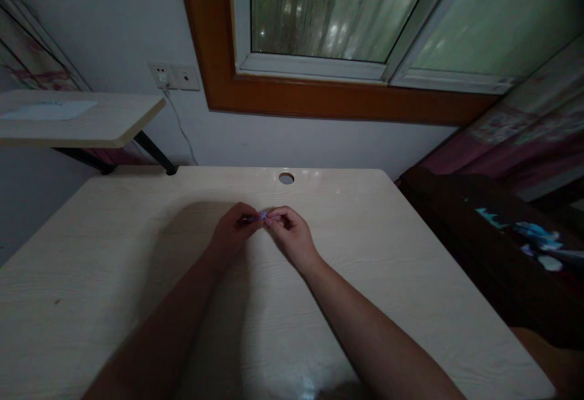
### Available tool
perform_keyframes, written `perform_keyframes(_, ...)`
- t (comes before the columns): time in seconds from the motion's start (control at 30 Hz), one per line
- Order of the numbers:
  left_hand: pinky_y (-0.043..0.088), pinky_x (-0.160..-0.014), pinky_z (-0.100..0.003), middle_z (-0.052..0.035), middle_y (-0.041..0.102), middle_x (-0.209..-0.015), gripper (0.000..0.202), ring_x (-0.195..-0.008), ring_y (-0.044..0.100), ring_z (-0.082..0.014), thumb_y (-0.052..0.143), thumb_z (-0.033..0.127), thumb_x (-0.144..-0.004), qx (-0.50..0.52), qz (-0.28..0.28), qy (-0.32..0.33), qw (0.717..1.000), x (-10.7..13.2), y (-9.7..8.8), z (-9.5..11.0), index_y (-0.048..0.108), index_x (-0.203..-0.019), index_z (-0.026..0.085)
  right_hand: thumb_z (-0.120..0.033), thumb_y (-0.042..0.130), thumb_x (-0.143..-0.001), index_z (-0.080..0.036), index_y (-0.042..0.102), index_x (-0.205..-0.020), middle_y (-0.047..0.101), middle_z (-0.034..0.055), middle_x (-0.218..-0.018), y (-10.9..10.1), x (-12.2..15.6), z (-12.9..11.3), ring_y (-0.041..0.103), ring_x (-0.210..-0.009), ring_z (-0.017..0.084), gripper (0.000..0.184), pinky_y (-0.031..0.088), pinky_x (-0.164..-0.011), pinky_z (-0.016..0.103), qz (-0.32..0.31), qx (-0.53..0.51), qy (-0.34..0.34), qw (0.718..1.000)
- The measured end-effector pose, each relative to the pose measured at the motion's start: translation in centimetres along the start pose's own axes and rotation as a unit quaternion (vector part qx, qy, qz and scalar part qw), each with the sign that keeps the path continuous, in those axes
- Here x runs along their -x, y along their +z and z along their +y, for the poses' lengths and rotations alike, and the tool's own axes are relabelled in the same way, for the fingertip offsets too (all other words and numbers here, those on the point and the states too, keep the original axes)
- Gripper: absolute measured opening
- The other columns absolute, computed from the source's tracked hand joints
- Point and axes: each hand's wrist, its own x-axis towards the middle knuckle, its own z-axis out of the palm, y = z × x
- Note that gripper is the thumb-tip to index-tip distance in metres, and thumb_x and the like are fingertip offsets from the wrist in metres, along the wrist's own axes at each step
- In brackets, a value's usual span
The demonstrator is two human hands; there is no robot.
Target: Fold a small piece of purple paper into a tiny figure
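Observation:
A small bluish-purple piece (263, 214) is pinched between my two hands, above the far middle of the light wooden desk (365, 254). Most of it is covered by fingers, and its kind cannot be made out. My left hand (235, 230) has thumb and fingers closed on its left side. From the right, my right hand (292, 236) grips it with thumb and forefinger. The fingertips of both hands nearly meet at the piece.
A round cable hole (286, 178) lies just beyond my hands. At the left, a raised shelf (82, 120) on black legs bears a paper sheet (50, 110). A plug with a white cord (180, 123) hangs from the wall socket. Dark furniture with blue items (538, 236) stands right of the desk.

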Motion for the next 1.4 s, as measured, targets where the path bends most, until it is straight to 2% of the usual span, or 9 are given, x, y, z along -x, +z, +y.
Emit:
perform_keyframes(0.23,0.05,-0.074,-0.026,-0.0006,0.062,-0.086,0.015,-0.079,0.061,-0.0142,0.074,0.031,-0.081,-0.052,0.02,0.016,0.998,0.03,-0.2,-0.47,0.064,-0.087,0.02,-0.036,0.078,-0.077,-0.024,0.071,-0.097,0.069,0.0009,-0.083,0.02,-0.1,0.17,0.062,-0.072,0.014,0.024,0.051,-0.068,0.027,0.005,-0.034,0.015,0.999)
perform_keyframes(0.47,0.051,-0.074,-0.026,-0.0004,0.063,-0.086,0.016,-0.08,0.062,-0.0149,0.074,0.032,-0.081,-0.068,0.028,0.009,0.997,-0.02,-0.18,-0.63,0.065,-0.087,0.021,-0.033,0.08,-0.076,-0.024,0.069,-0.094,0.07,-0.001,-0.082,0.02,-0.29,0.3,0.064,-0.073,0.013,0.023,0.052,-0.071,0.027,0.012,-0.078,0.02,0.997)
perform_keyframes(0.7,0.051,-0.075,-0.027,-0.0006,0.064,-0.086,0.014,-0.08,0.062,-0.0152,0.072,0.033,-0.082,-0.07,0.031,0.008,0.997,0.01,-0.17,-0.48,0.066,-0.086,0.021,-0.036,0.079,-0.075,-0.023,0.068,-0.092,0.071,0.0001,-0.081,0.04,-0.31,0.43,0.066,-0.074,0.014,0.024,0.054,-0.073,0.03,0.022,-0.075,0.025,0.997)
perform_keyframes(0.9,0.051,-0.074,-0.027,0.0003,0.065,-0.084,0.015,-0.078,0.063,-0.0148,0.073,0.033,-0.081,-0.07,0.029,-0.014,0.997,0.04,-0.15,-0.22,0.065,-0.086,0.021,-0.034,0.079,-0.077,-0.022,0.068,-0.09,0.071,-0.0002,-0.082,0.06,-0.43,0.49,0.066,-0.074,0.013,0.02,0.054,-0.074,0.029,0.017,-0.089,0.016,0.996)
perform_keyframes(1.13,0.05,-0.073,-0.027,0.0002,0.065,-0.085,0.028,-0.077,0.062,-0.0146,0.078,0.037,-0.076,-0.033,0.036,-0.052,0.997,0.09,0.05,-0.59,0.061,-0.092,0.02,-0.036,0.077,-0.078,-0.022,0.068,-0.089,0.072,0.0005,-0.081,0.15,-0.29,-0.05,0.066,-0.073,0.014,0.02,0.054,-0.072,0.03,0.02,-0.061,0.019,0.998)
perform_keyframes(1.27,0.049,-0.069,-0.025,0.0011,0.062,-0.082,0.03,-0.075,0.06,-0.0132,0.078,0.034,-0.076,-0.033,0.019,-0.059,0.998,0.16,-0.01,-0.71,0.058,-0.092,0.02,-0.035,0.076,-0.079,-0.023,0.069,-0.095,0.072,0.0011,-0.086,0.09,-0.18,0.17,0.065,-0.075,0.014,0.021,0.052,-0.071,0.028,0.02,-0.024,0.006,0.999)
perform_keyframes(1.4,0.051,-0.069,-0.026,0.0012,0.062,-0.08,0.032,-0.073,0.062,-0.0135,0.079,0.034,-0.074,0.008,-0.012,-0.081,0.997,0.16,0.0,-0.71,0.055,-0.089,0.019,-0.035,0.076,-0.079,-0.025,0.068,-0.1,0.072,0.0011,-0.09,0.04,-0.18,0.39,0.066,-0.079,0.015,0.025,0.052,-0.074,0.029,0.011,-0.029,-0.002,1.0)
